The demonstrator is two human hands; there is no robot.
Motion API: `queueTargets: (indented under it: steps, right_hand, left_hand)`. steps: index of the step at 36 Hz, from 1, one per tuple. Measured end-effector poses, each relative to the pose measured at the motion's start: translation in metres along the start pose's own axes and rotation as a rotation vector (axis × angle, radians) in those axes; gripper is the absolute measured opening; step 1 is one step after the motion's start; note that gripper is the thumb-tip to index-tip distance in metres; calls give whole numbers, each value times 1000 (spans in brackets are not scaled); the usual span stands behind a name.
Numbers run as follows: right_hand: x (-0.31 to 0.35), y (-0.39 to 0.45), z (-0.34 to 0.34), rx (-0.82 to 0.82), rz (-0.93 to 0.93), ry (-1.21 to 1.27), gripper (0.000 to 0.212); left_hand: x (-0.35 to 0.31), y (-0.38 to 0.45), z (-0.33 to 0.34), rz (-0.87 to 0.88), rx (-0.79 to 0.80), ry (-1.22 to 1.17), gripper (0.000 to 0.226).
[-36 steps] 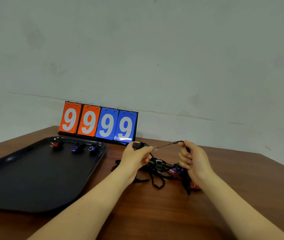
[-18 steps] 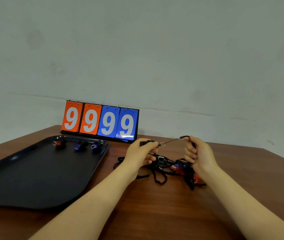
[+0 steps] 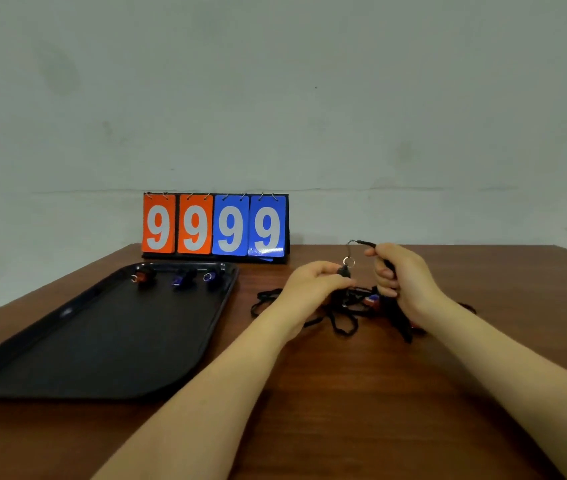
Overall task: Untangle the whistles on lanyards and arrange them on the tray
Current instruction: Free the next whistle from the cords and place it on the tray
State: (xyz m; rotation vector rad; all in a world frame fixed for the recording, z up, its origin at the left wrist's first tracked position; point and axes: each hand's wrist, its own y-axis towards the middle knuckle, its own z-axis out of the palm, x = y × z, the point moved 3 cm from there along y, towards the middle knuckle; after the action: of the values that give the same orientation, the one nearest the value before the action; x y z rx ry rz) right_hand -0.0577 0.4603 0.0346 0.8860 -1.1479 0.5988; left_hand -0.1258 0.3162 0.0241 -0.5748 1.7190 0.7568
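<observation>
A tangle of black lanyards (image 3: 342, 315) with red and blue whistles lies on the wooden table between my hands. My left hand (image 3: 313, 284) pinches a black whistle (image 3: 343, 270) with a metal ring on it. My right hand (image 3: 401, 275) grips that whistle's black lanyard (image 3: 365, 243), whose thin cord arches up from the ring. A black tray (image 3: 102, 337) lies to the left. Along its far edge sit a red whistle (image 3: 141, 277) and two blue whistles (image 3: 180, 279) (image 3: 211, 277).
A flip scoreboard (image 3: 214, 225) reading 9999 stands at the back of the table against a grey wall. Brown wooden tabletop (image 3: 344, 393) stretches between the tray and my forearms and to the right.
My hands have come closer together, so the cord between whistle and lanyard went from taut and level to a slack upward arch. The camera view shifted, bringing the scoreboard more square-on.
</observation>
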Motion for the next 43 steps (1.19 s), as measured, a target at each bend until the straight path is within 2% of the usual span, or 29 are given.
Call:
queueTargets:
  steps: [2, 6, 10, 12, 14, 16, 18, 22, 24, 27, 32, 38, 43]
  right_hand:
    - [-2, -1, 1, 12, -16, -54, 23]
    - [-2, -1, 2, 17, -15, -141, 23]
    - [-3, -4, 5, 40, -2, -244, 23]
    - [-1, -7, 6, 48, -65, -415, 23]
    - [1, -12, 10, 102, -209, -677, 20]
    - [-1, -17, 16, 215, -306, -886, 18]
    - [-4, -20, 21, 295, -347, -971, 18]
    - [3, -25, 26, 320, -418, -973, 15]
    - [3, -25, 27, 331, -436, -1007, 14]
    - [2, -27, 29, 357, -444, -1060, 16]
    - [7, -33, 36, 372, -498, -1021, 17]
    - [18, -30, 28, 149, -393, -633, 21]
    - [22, -20, 12, 9, -294, -472, 25]
  left_hand:
    - [2, 0, 0, -17, 26, -159, 23]
    - [2, 6, -2, -55, 5, -445, 37]
    - [-1, 6, -8, -70, -40, -627, 26]
    - [0, 7, -12, -63, -66, -655, 17]
    - [1, 8, -15, -46, -101, -720, 10]
    - [2, 9, -16, -24, -134, -750, 8]
    - [5, 11, -16, 1, -161, -724, 13]
    - [9, 12, -15, 20, -220, -746, 29]
    - [9, 12, -17, 24, -245, -737, 29]
    - [8, 10, -18, 12, -269, -600, 19]
    - [5, 8, -12, 49, -252, -361, 19]
    - [1, 5, -11, 84, -179, -422, 23]
    - [-4, 1, -4, 106, -54, -380, 23]
